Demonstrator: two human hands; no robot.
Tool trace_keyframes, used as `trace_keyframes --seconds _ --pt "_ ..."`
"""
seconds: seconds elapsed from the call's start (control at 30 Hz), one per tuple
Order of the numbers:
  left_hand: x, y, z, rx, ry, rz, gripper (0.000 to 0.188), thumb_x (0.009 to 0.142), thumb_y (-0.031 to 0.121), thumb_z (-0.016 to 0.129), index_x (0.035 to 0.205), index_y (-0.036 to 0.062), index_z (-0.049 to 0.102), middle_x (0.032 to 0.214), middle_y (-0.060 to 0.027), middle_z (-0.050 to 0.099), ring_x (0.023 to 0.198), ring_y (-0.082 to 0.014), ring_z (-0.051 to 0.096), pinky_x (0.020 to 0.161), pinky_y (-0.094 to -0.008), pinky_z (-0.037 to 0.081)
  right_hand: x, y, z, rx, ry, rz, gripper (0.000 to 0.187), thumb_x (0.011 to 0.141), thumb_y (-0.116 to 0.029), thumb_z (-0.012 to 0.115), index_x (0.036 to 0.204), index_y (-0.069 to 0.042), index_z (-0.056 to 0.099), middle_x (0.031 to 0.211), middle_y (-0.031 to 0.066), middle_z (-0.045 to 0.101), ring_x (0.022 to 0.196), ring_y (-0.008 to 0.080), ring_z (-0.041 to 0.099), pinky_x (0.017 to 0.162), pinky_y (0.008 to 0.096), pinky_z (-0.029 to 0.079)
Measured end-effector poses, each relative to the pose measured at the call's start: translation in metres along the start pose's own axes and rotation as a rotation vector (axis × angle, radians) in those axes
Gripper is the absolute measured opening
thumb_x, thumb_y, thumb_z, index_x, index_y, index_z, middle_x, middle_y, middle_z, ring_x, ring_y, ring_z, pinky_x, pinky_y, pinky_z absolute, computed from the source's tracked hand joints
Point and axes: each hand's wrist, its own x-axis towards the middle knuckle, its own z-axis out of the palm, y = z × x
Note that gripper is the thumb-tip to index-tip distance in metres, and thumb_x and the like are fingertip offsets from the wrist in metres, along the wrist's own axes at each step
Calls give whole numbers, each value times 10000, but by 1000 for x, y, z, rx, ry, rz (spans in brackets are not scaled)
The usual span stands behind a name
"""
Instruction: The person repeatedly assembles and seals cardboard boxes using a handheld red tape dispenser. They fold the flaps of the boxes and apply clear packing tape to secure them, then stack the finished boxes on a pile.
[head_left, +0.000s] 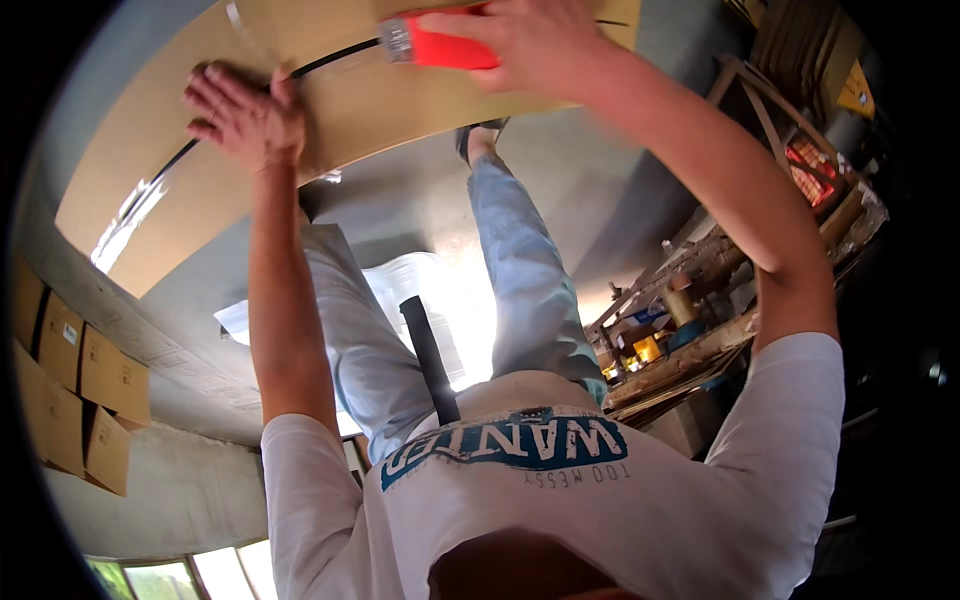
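A large brown cardboard box (380,110) lies across the top of the view, with a dark gap along the seam between its flaps. My left hand (248,118) presses flat on it over the seam, fingers stretched out. In my right hand (545,45) is a red tape dispenser (455,42), gripped from its right side. Its grey metal end points left and sits at the seam. A shiny strip of clear tape (130,222) covers the seam at the box's left end. Part of the dispenser is hidden behind my right fingers.
Several closed cardboard boxes (85,375) are stacked at the far left. Along the right stands a cluttered wooden bench (690,335) with small items and flat cardboard. Folded cardboard sheets (800,45) lean at the upper right. My legs stand on the grey floor beside the box.
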Motion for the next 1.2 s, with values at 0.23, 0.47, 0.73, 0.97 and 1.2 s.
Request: trace_keyframes --seconds 0.23,0.47,0.73,0.97,1.2 --pt "1 9 -9 113 -69 -31 970 917 710 281 1511 -30 84 1582 -250 106 1462 -438 81 1126 -644 70 -169 227 3 -133 -84 168 682 755 -487 706 1372 -294 489 1089 57 685 865 308 682 712 444 534" --pt "24 178 -27 -118 -157 722 630 916 330 606 1456 92 386 1506 -94 403 1435 -362 267 1137 -606 105 -168 235 44 -108 -42 274 486 806 -407 639 1247 -220 560 930 132 687 794 329 675 658 463 522" --pt "48 359 33 -147 -350 1589 436 854 250 576 1222 16 582 1233 -79 585 1319 -294 408 1137 -593 236 -161 194 65 -60 135 481 205 815 -237 580 994 -142 618 805 65 688 708 253 681 606 439 516" --pt "37 351 31 -185 -420 1252 632 781 320 687 1331 55 525 1389 -81 489 1385 -359 333 1122 -653 179 -150 171 84 60 240 634 171 850 -231 535 953 -128 624 770 64 683 704 246 686 607 438 515" --pt "73 381 21 108 -631 1537 670 745 472 715 1261 68 575 1297 -80 545 1358 -317 366 1111 -650 203 -143 190 108 286 377 532 221 841 -299 584 980 -137 641 840 139 696 751 312 685 639 458 530"
